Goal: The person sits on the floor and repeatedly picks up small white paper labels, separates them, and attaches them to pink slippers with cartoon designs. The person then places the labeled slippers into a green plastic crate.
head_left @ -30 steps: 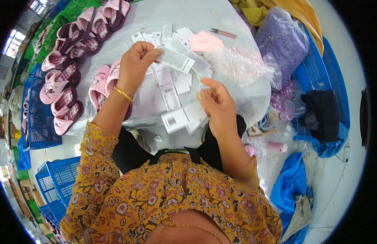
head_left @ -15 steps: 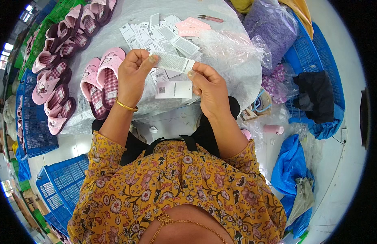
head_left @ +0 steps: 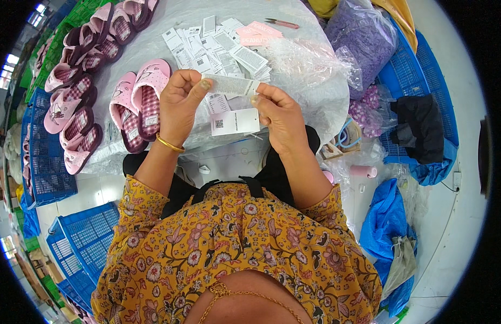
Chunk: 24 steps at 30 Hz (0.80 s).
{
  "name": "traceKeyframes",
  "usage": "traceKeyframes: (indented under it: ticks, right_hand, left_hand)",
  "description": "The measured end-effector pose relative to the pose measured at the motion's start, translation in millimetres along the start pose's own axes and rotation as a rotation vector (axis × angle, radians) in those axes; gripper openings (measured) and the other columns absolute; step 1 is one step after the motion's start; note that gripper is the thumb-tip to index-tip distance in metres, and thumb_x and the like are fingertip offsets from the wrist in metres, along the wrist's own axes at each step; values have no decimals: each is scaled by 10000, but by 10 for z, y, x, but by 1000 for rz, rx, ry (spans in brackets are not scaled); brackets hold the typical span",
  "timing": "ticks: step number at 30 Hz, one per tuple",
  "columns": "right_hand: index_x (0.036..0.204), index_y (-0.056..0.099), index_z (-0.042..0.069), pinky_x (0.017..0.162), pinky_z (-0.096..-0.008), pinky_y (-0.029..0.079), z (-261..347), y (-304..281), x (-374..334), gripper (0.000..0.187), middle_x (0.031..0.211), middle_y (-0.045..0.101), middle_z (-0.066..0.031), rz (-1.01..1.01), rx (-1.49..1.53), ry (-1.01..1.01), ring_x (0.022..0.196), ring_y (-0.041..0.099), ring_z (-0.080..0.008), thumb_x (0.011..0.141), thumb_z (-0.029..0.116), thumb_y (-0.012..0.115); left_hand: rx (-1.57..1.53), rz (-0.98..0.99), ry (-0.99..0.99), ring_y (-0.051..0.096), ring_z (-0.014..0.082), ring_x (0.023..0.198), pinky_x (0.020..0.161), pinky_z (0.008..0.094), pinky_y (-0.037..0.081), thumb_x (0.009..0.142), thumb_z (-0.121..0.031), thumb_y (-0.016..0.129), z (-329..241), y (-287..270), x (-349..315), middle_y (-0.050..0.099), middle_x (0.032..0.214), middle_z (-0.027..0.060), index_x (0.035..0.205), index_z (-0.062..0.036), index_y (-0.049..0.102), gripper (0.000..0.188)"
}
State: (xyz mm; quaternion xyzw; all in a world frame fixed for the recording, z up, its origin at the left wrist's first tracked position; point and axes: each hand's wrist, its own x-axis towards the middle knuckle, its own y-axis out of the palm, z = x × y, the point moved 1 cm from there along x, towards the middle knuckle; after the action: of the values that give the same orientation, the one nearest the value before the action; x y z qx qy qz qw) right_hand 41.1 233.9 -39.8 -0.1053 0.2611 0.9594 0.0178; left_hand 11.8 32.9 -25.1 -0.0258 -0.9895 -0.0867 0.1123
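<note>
A printed white paper label (head_left: 229,85) is stretched between my two hands above the table's near edge. My left hand (head_left: 183,97) pinches its left end between thumb and fingers, and my right hand (head_left: 280,110) grips the right end. Just below the strip a white hang tag (head_left: 235,122) with a square code shows, close to my right fingers; whether they also hold it I cannot tell. Beyond my hands several white labels (head_left: 207,47) lie in a loose heap. Left of my left hand rests a pair of pink slippers (head_left: 139,105) with checked insoles.
More pink slippers (head_left: 72,110) line the table's left edge. Pink cards (head_left: 258,33) and small thread snips (head_left: 283,23) lie at the back, near clear plastic bags (head_left: 304,62). Blue crates (head_left: 88,237) stand at lower left, with a blue basket (head_left: 437,81) at right.
The label between my hands has tilted and bent slightly, and the hang tag below has shifted a little downward and turned. Both hands keep their hold.
</note>
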Motion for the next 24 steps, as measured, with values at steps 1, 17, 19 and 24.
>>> traceKeyframes:
  ticks: [1,17,19,24]
  right_hand:
    - [1109,667,-26,527,-193,335,-4,-5,2,276,791,578,26,3,-2,1,604,428,-39,841,29,708]
    - [946,672,-9,639,-205,461,-5,-177,-134,122,823,659,-11,109,-321,-51,700,570,-53,844,36,722]
    - [919,687,7,643,-220,483,-25,-198,-196,110,807,682,-18,203,-456,-75,714,594,-58,836,57,737]
    - [917,687,9,629,-224,487,-44,-232,-276,133,805,687,-19,242,-630,-75,706,595,-50,824,81,748]
  left_hand:
    - [-2,-8,-1,558,39,812,734,179,453,906,-44,683,10,5,-4,605,879,-31,959,-48,580,116]
    - [259,685,-433,553,81,852,763,229,446,967,-226,595,-119,-93,1,650,880,15,989,-4,674,237]
    - [391,742,-469,530,62,841,739,227,436,955,-195,614,-70,16,-14,629,866,-1,1002,-17,669,192]
    - [429,742,-281,527,66,826,734,242,437,934,-159,632,46,128,-138,602,865,-8,977,-16,665,152]
